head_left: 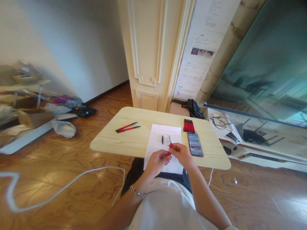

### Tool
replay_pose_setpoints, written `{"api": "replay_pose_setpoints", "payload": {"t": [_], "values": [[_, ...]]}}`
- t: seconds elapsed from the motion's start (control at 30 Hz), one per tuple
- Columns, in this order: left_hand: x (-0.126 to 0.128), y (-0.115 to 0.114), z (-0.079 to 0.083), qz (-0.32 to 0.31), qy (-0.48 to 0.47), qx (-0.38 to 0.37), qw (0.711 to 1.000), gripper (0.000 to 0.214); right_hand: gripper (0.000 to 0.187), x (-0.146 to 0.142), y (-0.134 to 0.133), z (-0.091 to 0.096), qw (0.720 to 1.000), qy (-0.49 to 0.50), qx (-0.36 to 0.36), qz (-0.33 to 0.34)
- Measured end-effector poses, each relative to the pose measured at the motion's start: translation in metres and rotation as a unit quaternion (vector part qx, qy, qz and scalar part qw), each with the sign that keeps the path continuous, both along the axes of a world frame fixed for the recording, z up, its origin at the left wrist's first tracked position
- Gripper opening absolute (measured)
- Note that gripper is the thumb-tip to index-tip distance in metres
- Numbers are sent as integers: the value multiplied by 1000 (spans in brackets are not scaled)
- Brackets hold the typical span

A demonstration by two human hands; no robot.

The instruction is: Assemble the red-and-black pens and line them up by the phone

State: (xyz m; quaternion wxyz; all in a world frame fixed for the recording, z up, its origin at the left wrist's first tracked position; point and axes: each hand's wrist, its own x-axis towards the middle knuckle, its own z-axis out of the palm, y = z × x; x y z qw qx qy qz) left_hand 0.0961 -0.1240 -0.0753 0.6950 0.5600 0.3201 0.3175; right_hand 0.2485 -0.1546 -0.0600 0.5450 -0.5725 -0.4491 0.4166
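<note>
My left hand (157, 162) and my right hand (181, 154) meet over a white sheet of paper (157, 134). Between their fingertips is a red pen barrel (170, 145), pinched from both sides and partly covered by the fingers. A thin dark rod (169, 139) shows just beyond the barrel's far end; whether it is joined to it I cannot tell. On the sheet, left of the rod, lies a short black pen piece (162, 139). A small pale part beside it is too faint to name.
Two red-and-black pens (128, 128) lie on the left of the wooden table (107, 140). At the right, several similar pens (189, 125) sit in a row above a phone (195, 144). A white cable (79, 174) runs across the floor. Beyond are a black bag (194, 108) and a large screen (263, 67).
</note>
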Motion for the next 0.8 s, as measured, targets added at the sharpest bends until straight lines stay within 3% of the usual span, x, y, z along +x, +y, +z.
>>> {"api": "replay_pose_setpoints", "payload": {"t": [0.3,0.43,0.57,0.8], "values": [[6,-3,-10,-5,-4,7,1000,33,38,17,11,7,998,11,-15,-62],[3,-1,-9,6,24,38,999,32,39,34,27,-1,997,0,-37,-74],[-5,6,-8,36,75,126,989,24,35,55,43,-15,984,-119,-70,-111],[-16,21,-9,90,130,241,958,17,26,65,54,-18,920,-341,-138,-136]]}}
